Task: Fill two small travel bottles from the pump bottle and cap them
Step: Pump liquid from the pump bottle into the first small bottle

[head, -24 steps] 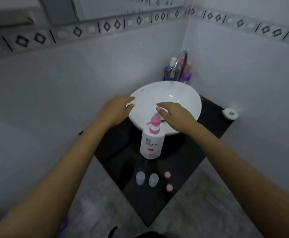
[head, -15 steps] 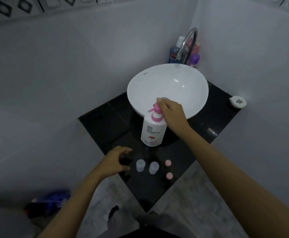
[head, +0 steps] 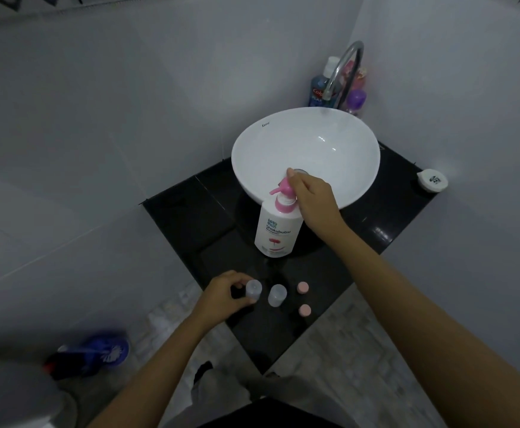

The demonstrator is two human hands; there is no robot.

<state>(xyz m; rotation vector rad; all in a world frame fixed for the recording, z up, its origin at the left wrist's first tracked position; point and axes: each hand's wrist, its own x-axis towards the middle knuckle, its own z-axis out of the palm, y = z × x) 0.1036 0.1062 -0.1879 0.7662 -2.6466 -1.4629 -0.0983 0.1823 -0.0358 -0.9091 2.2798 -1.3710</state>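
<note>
Left hand (head: 221, 296): fingers closing around the near travel bottle (head: 253, 288). Right hand (head: 313, 200): fingers resting on the pump bottle (head: 279, 225) head. Risk: light bottle tips; nozzle misses narrow mouth.

"Shokubutsu" reads in blue on the white plastic pump bottle with the pink pump (head: 279, 230); "Kassa" marks the rim of the round white ceramic basin (head: 266, 124); "Col", partly hidden, shows on the dark blue bottle (head: 320, 94) behind it.

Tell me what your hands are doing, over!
Left hand closing on one small bottle, still on the counter. Right hand on the pump bottle top. Both pink caps off. Nothing in the way.
</note>
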